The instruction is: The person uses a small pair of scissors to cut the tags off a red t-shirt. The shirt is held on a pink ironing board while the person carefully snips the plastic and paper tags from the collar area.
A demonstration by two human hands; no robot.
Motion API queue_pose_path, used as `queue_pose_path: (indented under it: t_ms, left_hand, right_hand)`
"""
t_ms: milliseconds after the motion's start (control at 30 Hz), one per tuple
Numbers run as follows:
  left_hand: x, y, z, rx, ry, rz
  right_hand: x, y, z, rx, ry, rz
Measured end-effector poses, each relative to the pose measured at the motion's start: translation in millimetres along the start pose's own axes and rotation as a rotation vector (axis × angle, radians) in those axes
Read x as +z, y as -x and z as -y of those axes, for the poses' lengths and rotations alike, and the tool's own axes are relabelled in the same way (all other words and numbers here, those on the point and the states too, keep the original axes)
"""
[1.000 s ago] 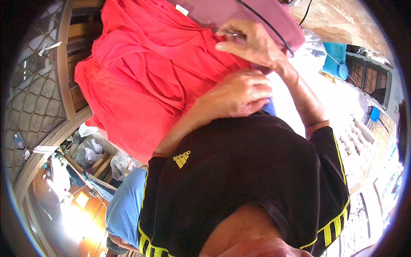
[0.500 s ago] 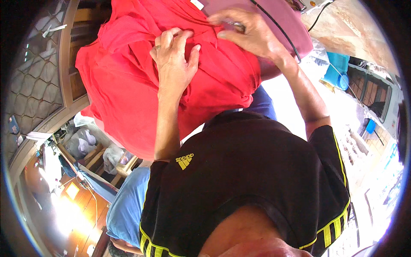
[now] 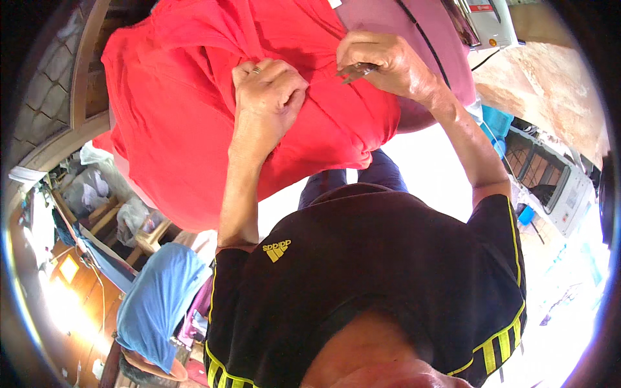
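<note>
Red cloth (image 3: 174, 129) fills the frame's upper left and centre; the left hand (image 3: 268, 94), spread a moment ago, now curls closed, apparently pinching and steadying it, while the right hand (image 3: 388, 61) grips small snips (image 3: 356, 73).

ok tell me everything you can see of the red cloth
The red cloth is plain, soft-looking fabric, spread with many creases and folds, running past the picture's top edge. It overlaps a mauve surface at upper right. The left hand grips it; the right hand, with a small pointed tool, is over its right side, contact unclear.
</note>
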State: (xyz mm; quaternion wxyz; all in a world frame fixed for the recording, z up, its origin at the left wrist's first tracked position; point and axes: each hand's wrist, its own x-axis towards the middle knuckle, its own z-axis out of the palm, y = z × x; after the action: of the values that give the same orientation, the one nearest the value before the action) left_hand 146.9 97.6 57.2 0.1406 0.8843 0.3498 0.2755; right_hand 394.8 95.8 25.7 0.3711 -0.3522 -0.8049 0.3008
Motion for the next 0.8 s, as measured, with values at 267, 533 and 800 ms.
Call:
queue_pose_path:
  t_ms: [267, 533, 800]
  left_hand:
    - [20.8, 18.8, -4.6, -0.185, 0.145, -0.122]
    - [29.2, 11.6, -3.1, -0.09, 0.054, -0.095]
    - [38.7, 8.4, -10.1, -0.14, 0.018, -0.141]
  right_hand:
    - [-2.3, 10.2, -12.4, -0.019, -0.187, 0.067]
    - [2.7, 13.7, -17.4, 0.226, -0.414, 0.046]
    - [-1.4, 17.3, -8.6, 0.18, -0.466, 0.012]
